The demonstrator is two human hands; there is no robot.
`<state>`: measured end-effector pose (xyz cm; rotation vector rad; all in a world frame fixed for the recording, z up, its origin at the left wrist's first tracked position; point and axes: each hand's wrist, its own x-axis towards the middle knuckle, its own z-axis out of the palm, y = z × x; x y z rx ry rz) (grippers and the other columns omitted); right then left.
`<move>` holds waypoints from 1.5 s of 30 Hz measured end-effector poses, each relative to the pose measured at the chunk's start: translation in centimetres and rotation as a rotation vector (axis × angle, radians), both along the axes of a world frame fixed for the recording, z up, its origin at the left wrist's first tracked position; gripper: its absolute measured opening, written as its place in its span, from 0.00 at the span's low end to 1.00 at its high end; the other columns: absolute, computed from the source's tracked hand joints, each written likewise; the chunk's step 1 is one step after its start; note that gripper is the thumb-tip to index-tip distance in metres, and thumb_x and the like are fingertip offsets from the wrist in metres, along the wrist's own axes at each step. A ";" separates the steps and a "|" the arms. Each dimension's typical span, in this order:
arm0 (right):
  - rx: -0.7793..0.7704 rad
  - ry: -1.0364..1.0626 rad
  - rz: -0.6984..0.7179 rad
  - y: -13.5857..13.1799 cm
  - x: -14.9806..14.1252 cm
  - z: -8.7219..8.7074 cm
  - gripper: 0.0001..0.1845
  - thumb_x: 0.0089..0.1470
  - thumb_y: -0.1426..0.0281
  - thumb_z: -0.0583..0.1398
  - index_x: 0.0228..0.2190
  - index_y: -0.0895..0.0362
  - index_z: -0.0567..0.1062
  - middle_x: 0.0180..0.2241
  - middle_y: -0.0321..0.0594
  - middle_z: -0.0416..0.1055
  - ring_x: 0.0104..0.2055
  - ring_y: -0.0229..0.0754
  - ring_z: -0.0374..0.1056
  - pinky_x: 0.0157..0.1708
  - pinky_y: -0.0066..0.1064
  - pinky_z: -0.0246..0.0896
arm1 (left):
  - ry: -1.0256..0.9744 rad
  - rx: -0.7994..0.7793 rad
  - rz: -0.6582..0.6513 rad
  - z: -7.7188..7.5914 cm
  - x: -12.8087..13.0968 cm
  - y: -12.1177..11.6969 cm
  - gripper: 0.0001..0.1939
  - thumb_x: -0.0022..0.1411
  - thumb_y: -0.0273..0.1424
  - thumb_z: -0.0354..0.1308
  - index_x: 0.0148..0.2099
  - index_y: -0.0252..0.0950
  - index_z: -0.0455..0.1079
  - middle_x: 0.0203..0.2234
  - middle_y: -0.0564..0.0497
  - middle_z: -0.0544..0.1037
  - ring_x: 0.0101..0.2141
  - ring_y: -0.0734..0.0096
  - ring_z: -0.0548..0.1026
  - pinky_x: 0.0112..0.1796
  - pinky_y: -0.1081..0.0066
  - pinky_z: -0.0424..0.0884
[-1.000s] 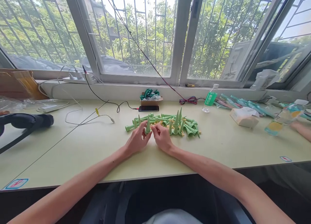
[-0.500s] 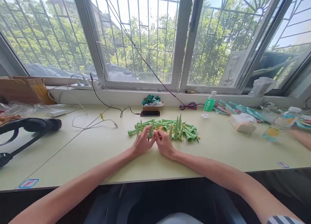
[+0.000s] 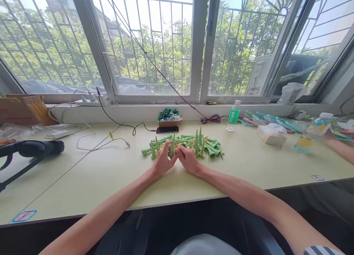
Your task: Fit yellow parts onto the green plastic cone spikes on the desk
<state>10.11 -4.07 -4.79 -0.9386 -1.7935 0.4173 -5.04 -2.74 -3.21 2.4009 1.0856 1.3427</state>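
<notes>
While the hands have stayed nearly together through the last second, some details have shifted. At the left, one standing cone (image 3: 153, 151) now shows down to its base, where the left hand (image 3: 163, 162) partly hid it a second ago. The left fingers hold a green cone (image 3: 172, 147), point up, which leans a little to the right; it stood straighter a second ago. Just beside its base, the right hand (image 3: 188, 159) has its fingers drawn in narrow; whether they grip anything I cannot tell. I judge that the work remains on this same cone. Beyond, tall cones (image 3: 196, 144) stand at the front of the pile (image 3: 212, 152). A striped sleeve (image 3: 318, 250) has come into view, and at far right a co-worker's hand (image 3: 329, 135) is closer to the bottles.

As for writing, the left sticker (image 3: 24, 216) has red marks inside a blue outline, not legible. The green-labelled bottle (image 3: 233, 116) carries white characters too small to read, and the right sticker (image 3: 317, 178) on the table (image 3: 249, 173) is equally unclear.
</notes>
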 end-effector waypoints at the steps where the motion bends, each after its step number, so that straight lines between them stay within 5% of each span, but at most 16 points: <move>1: 0.008 -0.005 -0.005 0.0 0.1 0.1 0.19 0.64 0.60 0.48 0.25 0.54 0.66 0.18 0.31 0.61 0.20 0.35 0.55 0.25 0.26 0.53 | 0.024 -0.001 -0.026 0.2 -0.1 0.0 0.15 0.59 0.30 0.53 0.49 0.40 0.57 0.27 0.56 0.73 0.24 0.74 0.69 0.29 0.73 0.66; 7: 0.023 -0.043 -0.020 0.6 1.1 0.2 0.19 0.64 0.59 0.49 0.25 0.55 0.67 0.17 0.31 0.61 0.20 0.35 0.56 0.25 0.26 0.53 | 0.114 -0.028 -0.088 1.2 -0.5 0.7 0.08 0.61 0.35 0.52 0.38 0.40 0.55 0.20 0.61 0.61 0.17 0.79 0.59 0.22 0.76 0.59; 15: 0.017 -0.066 0.018 0.5 1.5 0.6 0.20 0.64 0.58 0.49 0.24 0.54 0.66 0.17 0.32 0.64 0.21 0.35 0.59 0.26 0.26 0.56 | 0.127 -0.084 -0.203 2.0 -1.2 1.0 0.12 0.61 0.38 0.55 0.34 0.38 0.56 0.22 0.58 0.62 0.19 0.80 0.60 0.18 0.77 0.58; 21: -0.045 -0.051 0.049 0.4 1.6 0.6 0.21 0.63 0.56 0.50 0.24 0.54 0.68 0.17 0.32 0.63 0.20 0.35 0.58 0.24 0.27 0.55 | 0.242 -0.103 -0.270 3.0 -2.1 1.0 0.13 0.62 0.41 0.55 0.32 0.36 0.68 0.20 0.54 0.65 0.20 0.77 0.62 0.20 0.75 0.62; 31: -0.085 -0.046 0.061 0.3 1.6 1.2 0.21 0.62 0.57 0.52 0.21 0.55 0.63 0.16 0.30 0.59 0.19 0.34 0.53 0.22 0.26 0.49 | 0.344 -0.063 -0.255 1.6 -1.9 1.4 0.14 0.62 0.42 0.56 0.32 0.36 0.71 0.20 0.53 0.70 0.21 0.73 0.66 0.25 0.71 0.64; 45: -0.186 -0.054 0.180 -0.5 1.8 2.1 0.19 0.65 0.59 0.51 0.25 0.55 0.62 0.14 0.27 0.62 0.15 0.33 0.60 0.23 0.25 0.56 | 0.478 -0.058 -0.204 1.8 -2.6 1.9 0.19 0.66 0.42 0.51 0.26 0.36 0.59 0.15 0.57 0.61 0.17 0.77 0.56 0.21 0.73 0.52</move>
